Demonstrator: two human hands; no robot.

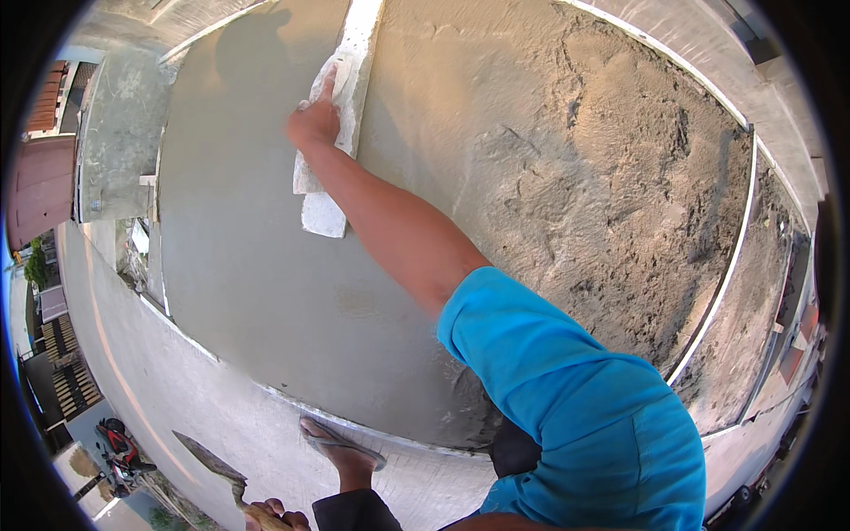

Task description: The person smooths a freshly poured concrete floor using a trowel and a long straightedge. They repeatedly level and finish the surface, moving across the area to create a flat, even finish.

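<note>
My right arm, in a blue sleeve, stretches far out over wet grey cement (266, 265). At its end my right hand (315, 122) is closed on a long, pale, cement-crusted board (361, 40), with the index finger lying along it. The board lies on the cement and runs out at the far edge; its near end (324, 217) is stepped and narrower. Down at the lower left, my left hand (276, 515) wraps around the wooden handle of a pointed trowel (209, 457). The trowel's blade points left, above the pavement. Part of the left hand falls outside the view.
Left of the board the cement is smooth; on the right lies rough, lumpy mortar (620, 168). Thin pale edging strips (722, 292) border the slab. My sandalled foot (345, 442) stands on the pavement at the near edge. A red motorcycle (121, 451) is parked at the far left.
</note>
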